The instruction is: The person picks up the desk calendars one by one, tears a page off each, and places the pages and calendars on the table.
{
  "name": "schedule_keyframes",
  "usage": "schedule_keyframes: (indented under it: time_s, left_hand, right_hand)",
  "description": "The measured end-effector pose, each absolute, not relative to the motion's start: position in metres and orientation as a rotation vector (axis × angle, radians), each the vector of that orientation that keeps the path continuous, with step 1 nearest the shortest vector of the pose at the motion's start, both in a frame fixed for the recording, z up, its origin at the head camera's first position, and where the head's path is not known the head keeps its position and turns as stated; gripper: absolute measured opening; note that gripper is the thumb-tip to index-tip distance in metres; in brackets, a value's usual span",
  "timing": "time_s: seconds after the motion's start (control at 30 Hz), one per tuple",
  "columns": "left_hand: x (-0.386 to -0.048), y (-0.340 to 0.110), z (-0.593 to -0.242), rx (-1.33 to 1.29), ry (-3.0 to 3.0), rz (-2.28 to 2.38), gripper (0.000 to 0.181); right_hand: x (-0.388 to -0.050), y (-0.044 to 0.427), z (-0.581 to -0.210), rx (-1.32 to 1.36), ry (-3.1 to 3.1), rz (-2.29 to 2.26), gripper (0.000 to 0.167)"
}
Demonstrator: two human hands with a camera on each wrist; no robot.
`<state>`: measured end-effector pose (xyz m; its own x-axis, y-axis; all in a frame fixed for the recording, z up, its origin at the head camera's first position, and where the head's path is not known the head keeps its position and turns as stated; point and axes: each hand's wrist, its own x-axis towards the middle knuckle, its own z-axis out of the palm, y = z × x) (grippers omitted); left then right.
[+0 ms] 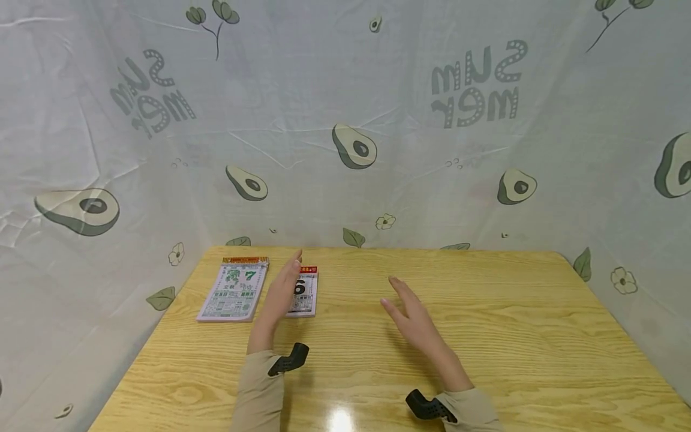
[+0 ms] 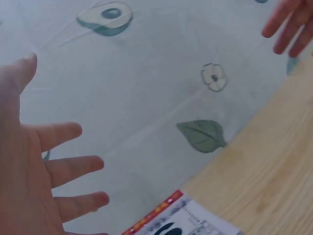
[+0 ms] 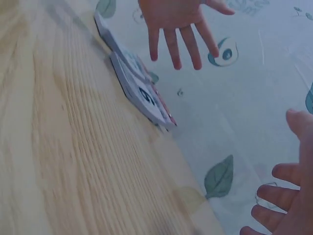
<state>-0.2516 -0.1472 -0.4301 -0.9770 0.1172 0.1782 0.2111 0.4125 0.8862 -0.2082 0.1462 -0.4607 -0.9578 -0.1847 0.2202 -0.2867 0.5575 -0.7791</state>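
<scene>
Two calendar pads lie at the table's back left. The larger pad (image 1: 233,291) shows a green 7; the smaller one (image 1: 308,297), with a red top strip and a black 6, is partly hidden behind my left hand (image 1: 279,295). That hand is raised with straight fingers and holds nothing. To its right, my right hand (image 1: 418,321) hovers above bare wood, fingers extended, also holding nothing. In the left wrist view the left hand's fingers (image 2: 73,171) are spread. The right wrist view shows both pads beyond the right hand (image 3: 288,196).
A pale wooden table (image 1: 486,336) spans the view. Behind it and at both sides hangs a white cloth (image 1: 302,78) printed with avocados, leaves and lettering. Each wrist wears a black device, such as the left one (image 1: 289,359).
</scene>
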Motion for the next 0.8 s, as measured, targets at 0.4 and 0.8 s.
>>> schedule_keyframes:
  time_s: [0.4,0.8]
  left_hand:
    - [-0.248,-0.197,-0.443,-0.119,-2.391,-2.116,0.069]
    - [-0.251,-0.214,-0.455,0.033,-2.290,-2.371,0.073]
  right_hand:
    - [-0.209,0.097,-0.470,0.428,-2.258,2.393,0.061]
    - [-0.219,0.053,-0.481,0.397,-2.007,2.843,0.076]
